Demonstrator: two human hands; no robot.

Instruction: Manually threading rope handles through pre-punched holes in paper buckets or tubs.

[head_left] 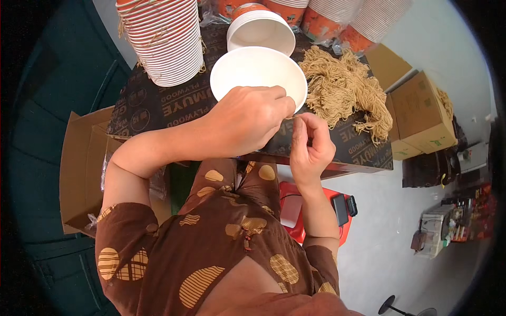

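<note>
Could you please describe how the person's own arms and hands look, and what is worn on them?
The left hand and right hand are ungloved, and the forearms are bare. The short sleeves are brown with yellow-tan patches; on the left one, some are striped or crossed by lines.

Before you, a dark table (150, 117) is holding a tall stack (167, 52) of bowls near its left edge. Toward the far edge's middle, a short stack (261, 38) is lying tipped; wrapped stacks (363, 29) are crowding the far right corner. Strands (337, 87) are sprawling along the right edge.
</note>
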